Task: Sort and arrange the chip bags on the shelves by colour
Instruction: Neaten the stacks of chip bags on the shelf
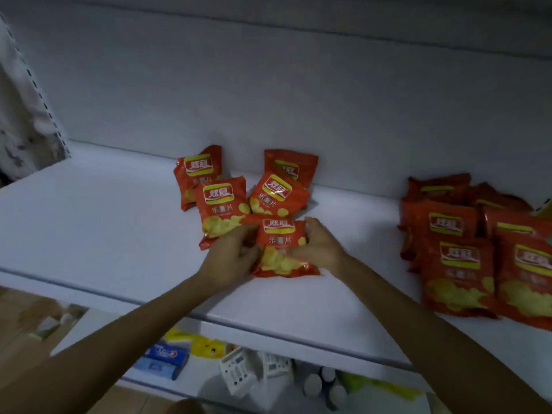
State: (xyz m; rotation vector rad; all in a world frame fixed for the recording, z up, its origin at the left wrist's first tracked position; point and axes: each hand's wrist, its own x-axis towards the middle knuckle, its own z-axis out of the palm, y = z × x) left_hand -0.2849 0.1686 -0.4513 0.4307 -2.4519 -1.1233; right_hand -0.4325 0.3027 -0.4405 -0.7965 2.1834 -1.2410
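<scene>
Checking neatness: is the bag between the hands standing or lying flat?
Lying flat: the bag rests face up on the shelf.

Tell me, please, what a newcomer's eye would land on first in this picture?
First come the left hand and right hand, gripping one orange-red bag at the middle of the white shelf. Just behind it sits a loose cluster of matching bags. A bigger pile of red bags lies further right on the same shelf.
</scene>
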